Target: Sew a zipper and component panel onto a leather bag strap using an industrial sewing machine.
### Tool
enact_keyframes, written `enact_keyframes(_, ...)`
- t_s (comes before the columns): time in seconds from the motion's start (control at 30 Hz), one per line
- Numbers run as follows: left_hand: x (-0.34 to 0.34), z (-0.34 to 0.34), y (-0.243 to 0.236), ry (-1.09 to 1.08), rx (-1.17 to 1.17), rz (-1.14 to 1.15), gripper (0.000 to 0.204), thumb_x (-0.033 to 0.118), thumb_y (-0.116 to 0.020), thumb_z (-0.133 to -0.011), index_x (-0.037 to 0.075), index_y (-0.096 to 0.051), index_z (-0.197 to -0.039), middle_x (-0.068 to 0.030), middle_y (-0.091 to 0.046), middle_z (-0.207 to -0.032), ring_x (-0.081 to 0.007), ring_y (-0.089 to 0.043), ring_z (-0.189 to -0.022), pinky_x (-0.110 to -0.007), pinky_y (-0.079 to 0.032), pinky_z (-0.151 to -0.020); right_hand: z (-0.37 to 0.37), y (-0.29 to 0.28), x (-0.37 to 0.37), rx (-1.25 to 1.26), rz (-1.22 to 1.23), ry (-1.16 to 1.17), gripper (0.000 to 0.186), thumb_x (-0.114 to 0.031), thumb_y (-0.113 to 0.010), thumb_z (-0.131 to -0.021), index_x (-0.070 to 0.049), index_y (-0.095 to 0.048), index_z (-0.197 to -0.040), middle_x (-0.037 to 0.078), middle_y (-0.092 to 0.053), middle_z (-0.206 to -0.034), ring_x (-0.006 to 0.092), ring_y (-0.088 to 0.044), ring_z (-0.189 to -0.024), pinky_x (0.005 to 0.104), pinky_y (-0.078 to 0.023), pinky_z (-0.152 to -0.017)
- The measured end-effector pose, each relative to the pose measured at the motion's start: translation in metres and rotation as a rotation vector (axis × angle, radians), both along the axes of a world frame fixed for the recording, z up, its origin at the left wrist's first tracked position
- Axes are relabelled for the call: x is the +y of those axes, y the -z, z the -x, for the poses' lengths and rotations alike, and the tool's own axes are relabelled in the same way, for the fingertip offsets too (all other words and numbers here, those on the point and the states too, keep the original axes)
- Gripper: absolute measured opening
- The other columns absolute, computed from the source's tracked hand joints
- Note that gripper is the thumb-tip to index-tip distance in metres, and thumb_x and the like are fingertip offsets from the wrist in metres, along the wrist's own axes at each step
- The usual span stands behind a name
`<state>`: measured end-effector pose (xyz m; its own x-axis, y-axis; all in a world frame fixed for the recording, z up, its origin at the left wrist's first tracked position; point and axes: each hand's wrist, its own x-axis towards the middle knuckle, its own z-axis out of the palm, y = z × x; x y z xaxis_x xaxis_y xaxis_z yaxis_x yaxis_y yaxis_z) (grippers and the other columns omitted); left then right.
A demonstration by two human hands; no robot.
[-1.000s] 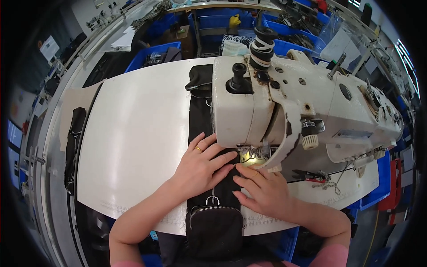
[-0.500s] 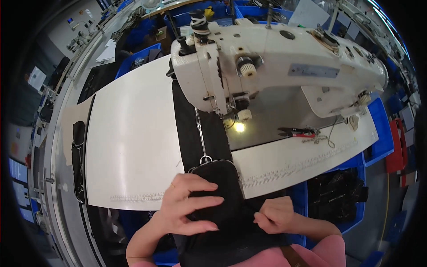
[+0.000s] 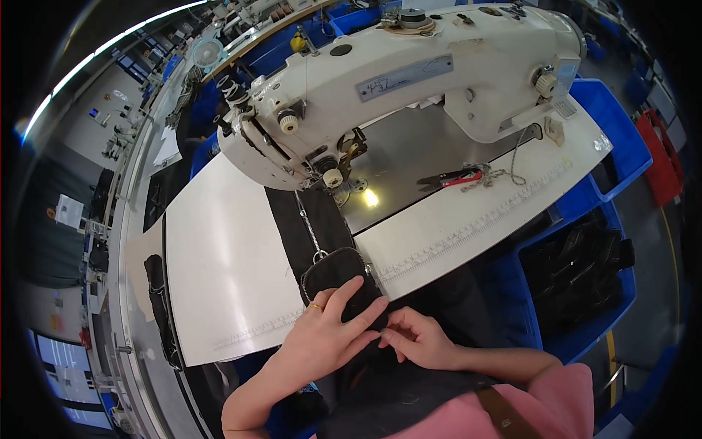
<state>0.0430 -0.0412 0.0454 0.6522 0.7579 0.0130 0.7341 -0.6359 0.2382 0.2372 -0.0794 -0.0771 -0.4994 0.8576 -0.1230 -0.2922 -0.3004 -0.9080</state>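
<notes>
A black fabric piece with a curved metal zipper [image 3: 335,268] lies at the front edge of the white sewing table. My left hand [image 3: 325,329] rests on it, fingers spread and stretched out. My right hand [image 3: 418,339] is closed at the piece's near right edge, thumb and fingertips pinched on the cloth beside my left fingertips. From this piece a longer black strip [image 3: 330,214] runs back toward the needle area, with a metal zipper [image 3: 307,227] and a ring-shaped pull along it. The strip's far end is hidden behind the sewing machine head [image 3: 256,150].
Red-handled thread snips [image 3: 453,178] lie on the metal bed with a tangled cord [image 3: 501,175]. Blue bins stand at the right, one holding black pieces [image 3: 578,282]. A rolled black item [image 3: 157,307] lies by the table's left edge. Printed rulers line the front.
My right hand has moved left to the edge of the zippered piece and pinches it. My left hand has come down onto the cloth. The view has turned, shifting the machine left.
</notes>
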Motion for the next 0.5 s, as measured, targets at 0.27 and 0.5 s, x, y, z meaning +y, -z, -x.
enact_keyframes(0.27,-0.001,0.019,0.014,-0.004,-0.138,-0.084,0.044,0.013,-0.081,-0.076,0.012,-0.065,-0.118,-0.0117,-0.061,-0.122,-0.0262,-0.069,-0.091,-0.034,-0.059,-0.068,0.006,-0.006,0.007,0.138,0.080,0.046,0.025,-0.016,-0.057,-0.102,0.000,-0.053,-0.122,0.007,-0.068,-0.090,0.0064,-0.057,-0.056,0.0203,-0.046,-0.048)
enact_keyframes(0.5,-0.002,0.024,0.014,0.003,-0.269,-0.058,0.042,0.010,-0.082,-0.075,0.011,-0.067,-0.114,-0.0135,-0.061,-0.125,-0.0268,-0.070,-0.095,-0.033,-0.059,-0.069,0.012,-0.021,0.016,0.260,0.186,-0.071,0.026,-0.019,-0.055,-0.103,0.001,-0.054,-0.120,0.008,-0.069,-0.091,0.0072,-0.057,-0.055,0.0203,-0.045,-0.046)
